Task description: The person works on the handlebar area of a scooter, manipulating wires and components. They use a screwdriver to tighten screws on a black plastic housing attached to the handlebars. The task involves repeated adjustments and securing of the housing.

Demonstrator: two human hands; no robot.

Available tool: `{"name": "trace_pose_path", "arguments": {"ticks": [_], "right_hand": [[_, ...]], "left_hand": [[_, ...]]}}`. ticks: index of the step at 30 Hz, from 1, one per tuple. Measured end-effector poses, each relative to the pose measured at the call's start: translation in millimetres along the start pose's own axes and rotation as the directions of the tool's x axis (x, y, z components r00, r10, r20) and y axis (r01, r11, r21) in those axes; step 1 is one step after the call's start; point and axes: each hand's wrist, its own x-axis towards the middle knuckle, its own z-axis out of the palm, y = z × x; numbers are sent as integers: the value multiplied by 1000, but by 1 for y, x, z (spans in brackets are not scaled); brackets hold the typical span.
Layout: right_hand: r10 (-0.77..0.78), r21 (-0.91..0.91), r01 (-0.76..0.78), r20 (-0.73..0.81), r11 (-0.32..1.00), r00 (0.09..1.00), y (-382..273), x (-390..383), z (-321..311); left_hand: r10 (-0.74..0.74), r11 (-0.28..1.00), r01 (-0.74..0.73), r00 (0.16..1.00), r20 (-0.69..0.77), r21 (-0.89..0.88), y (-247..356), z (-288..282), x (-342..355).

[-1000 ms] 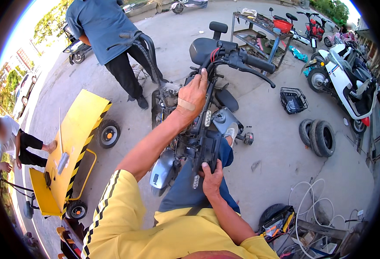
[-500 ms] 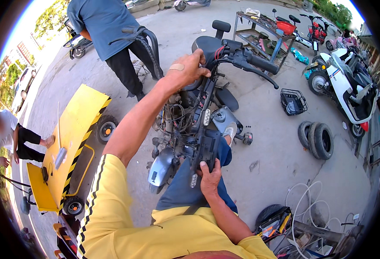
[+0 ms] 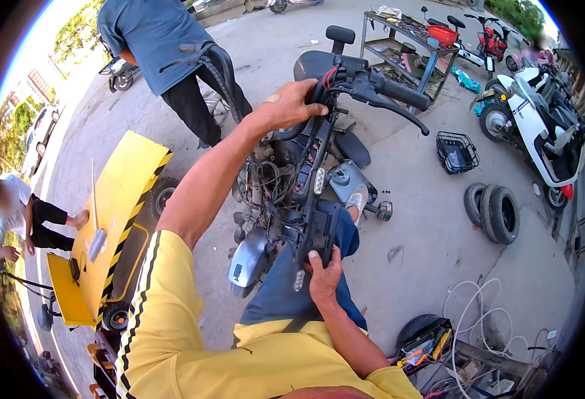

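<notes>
Right hand [image 3: 325,274] closed on near end of black frame section [image 3: 321,226], thumb on top. Left hand [image 3: 297,106] half-curled at far end; can't tell if gripping. Section's before the lap, long axis running away, leaning slightly right, far end toward handlebar [image 3: 399,93]. Tyres [image 3: 503,215] right.

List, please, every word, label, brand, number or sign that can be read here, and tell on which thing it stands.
No text is clear enough to quote.
Silver curved part: dark label, too small to read.
White scooter: small coloured marks, unreadable.
Black bike frame: no readable text.
Yellow cart: striped edge, no readable words.
</notes>
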Motion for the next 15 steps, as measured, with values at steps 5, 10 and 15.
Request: {"name": "trace_pose_path", "arguments": {"ticks": [5, 10, 15], "right_hand": [[17, 9, -17, -24, 1000, 1000, -6, -5, 1], [32, 11, -31, -24, 999, 999, -8, -4, -2], [9, 13, -8, -44, 1000, 999, -12, -5, -3]], "left_hand": [[63, 953, 12, 969, -237, 302, 2, 22, -9], [25, 926, 136, 907, -420, 351, 7, 48, -13], [26, 964, 113, 862, -506, 242, 7, 55, -30]]}}
